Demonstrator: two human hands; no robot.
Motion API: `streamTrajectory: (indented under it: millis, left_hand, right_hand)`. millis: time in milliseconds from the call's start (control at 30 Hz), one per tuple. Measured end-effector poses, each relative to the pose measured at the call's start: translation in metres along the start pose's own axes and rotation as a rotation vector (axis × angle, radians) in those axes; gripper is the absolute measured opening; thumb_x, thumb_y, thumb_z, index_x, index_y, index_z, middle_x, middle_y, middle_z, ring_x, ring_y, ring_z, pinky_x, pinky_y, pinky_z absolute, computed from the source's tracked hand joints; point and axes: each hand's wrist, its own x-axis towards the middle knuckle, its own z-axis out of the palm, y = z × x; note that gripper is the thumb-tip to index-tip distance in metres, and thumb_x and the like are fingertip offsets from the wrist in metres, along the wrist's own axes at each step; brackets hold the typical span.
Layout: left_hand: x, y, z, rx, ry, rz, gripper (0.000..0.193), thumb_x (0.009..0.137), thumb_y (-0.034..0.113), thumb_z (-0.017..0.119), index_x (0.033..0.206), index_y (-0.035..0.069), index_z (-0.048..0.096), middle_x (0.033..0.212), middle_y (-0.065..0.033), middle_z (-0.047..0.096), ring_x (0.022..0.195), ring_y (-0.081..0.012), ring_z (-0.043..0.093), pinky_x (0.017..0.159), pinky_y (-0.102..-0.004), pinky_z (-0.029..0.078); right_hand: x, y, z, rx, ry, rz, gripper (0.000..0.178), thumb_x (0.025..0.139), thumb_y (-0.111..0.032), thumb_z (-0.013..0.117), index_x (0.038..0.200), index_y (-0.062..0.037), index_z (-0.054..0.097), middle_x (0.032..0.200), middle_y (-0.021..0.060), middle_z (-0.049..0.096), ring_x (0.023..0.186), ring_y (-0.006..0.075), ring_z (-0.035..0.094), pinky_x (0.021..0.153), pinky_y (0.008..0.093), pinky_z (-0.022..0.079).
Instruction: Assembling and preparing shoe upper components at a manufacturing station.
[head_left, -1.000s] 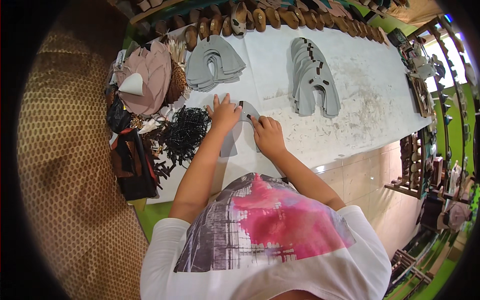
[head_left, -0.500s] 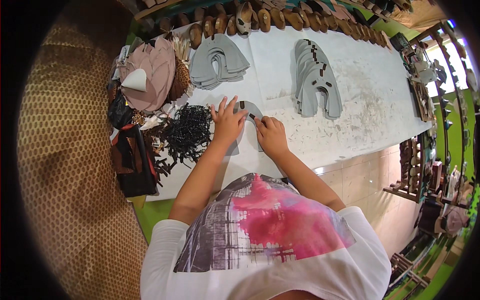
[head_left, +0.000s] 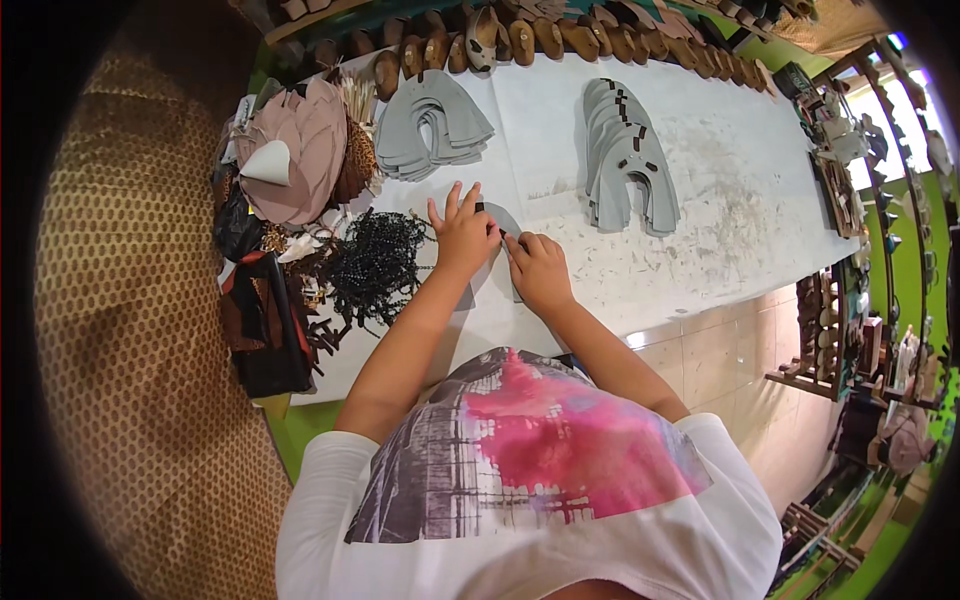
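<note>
A grey arch-shaped shoe upper piece [head_left: 500, 217] lies flat on the white table in front of me, mostly hidden under my hands. One small dark strip [head_left: 480, 206] shows at the top of its curve. My left hand [head_left: 465, 240] rests over the left side of the arch, several fingers spread and lifted, its thumb side down at the piece. Against the right side, my right hand [head_left: 541, 268] has curled fingers, its fingertips close to the left thumb. Between them is a dark spot, likely another small strip, largely covered by the fingertips.
Grey arch pieces lie in a left stack [head_left: 432, 125] and a fanned right stack [head_left: 630, 165] with dark strips. Black beaded strands [head_left: 378, 262], pinkish cut pieces [head_left: 298, 150] and a black box [head_left: 268, 325] crowd the left. Wooden shoe lasts [head_left: 550, 42] line the back; racks [head_left: 835, 330] stand right.
My left hand has shifted slightly up and right, its thumb side closer to my right fingertips. The dark strip at the right fingertips is now mostly covered. The whole view moved a little.
</note>
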Motion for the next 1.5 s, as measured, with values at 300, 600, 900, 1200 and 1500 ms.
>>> streamTrajectory:
  millis: [300, 600, 900, 1200, 1500]
  left_hand:
    - [-0.006, -0.011, 0.006, -0.120, 0.049, -0.027, 0.003, 0.067, 0.019, 0.065, 0.066, 0.016, 0.064, 0.129, -0.0060, 0.048, 0.126, -0.0314, 0.031, 0.100, -0.0615, 0.011]
    - [-0.004, 0.000, 0.002, -0.019, 0.076, -0.001, 0.010, 0.068, 0.021, 0.067, 0.065, 0.013, 0.064, 0.127, -0.0050, 0.049, 0.126, -0.0290, 0.032, 0.099, -0.0620, 0.015]
    - [-0.009, 0.000, -0.003, 0.063, 0.069, 0.095, 0.003, 0.067, 0.014, 0.064, 0.070, 0.012, 0.065, 0.127, -0.0040, 0.049, 0.126, -0.0269, 0.033, 0.100, -0.0596, 0.013]
    - [-0.024, -0.005, -0.009, 0.015, 0.063, 0.156, 0.015, 0.070, 0.015, 0.064, 0.084, 0.017, 0.068, 0.127, -0.0039, 0.048, 0.125, -0.0276, 0.034, 0.100, -0.0591, 0.014]
    - [-0.016, -0.026, -0.003, 0.135, 0.002, -0.256, 0.037, 0.076, 0.031, 0.063, 0.109, 0.016, 0.061, 0.141, -0.0145, 0.030, 0.131, -0.0392, 0.019, 0.099, -0.0641, 0.011]
  right_hand:
    - [0.000, 0.001, 0.000, 0.013, -0.009, 0.009, 0.029, 0.079, -0.012, 0.056, 0.107, -0.0067, 0.060, 0.095, 0.0063, 0.055, 0.093, 0.0233, 0.052, 0.082, 0.0368, 0.041]
    - [0.001, 0.000, 0.001, 0.005, 0.004, -0.001, 0.028, 0.079, -0.013, 0.056, 0.107, -0.0070, 0.060, 0.095, 0.0061, 0.055, 0.092, 0.0232, 0.052, 0.082, 0.0367, 0.041]
    - [0.001, 0.001, 0.001, 0.027, -0.011, 0.016, 0.029, 0.079, -0.014, 0.056, 0.107, -0.0075, 0.060, 0.096, 0.0058, 0.054, 0.093, 0.0228, 0.051, 0.082, 0.0368, 0.040]
    - [0.002, 0.001, 0.000, 0.023, -0.023, -0.005, 0.030, 0.079, -0.013, 0.057, 0.107, -0.0082, 0.059, 0.096, 0.0059, 0.055, 0.094, 0.0226, 0.051, 0.081, 0.0368, 0.040]
    - [0.002, -0.002, 0.000, 0.032, -0.024, -0.002, 0.031, 0.077, -0.012, 0.057, 0.108, -0.0088, 0.059, 0.097, 0.0067, 0.054, 0.095, 0.0231, 0.051, 0.082, 0.0373, 0.039]
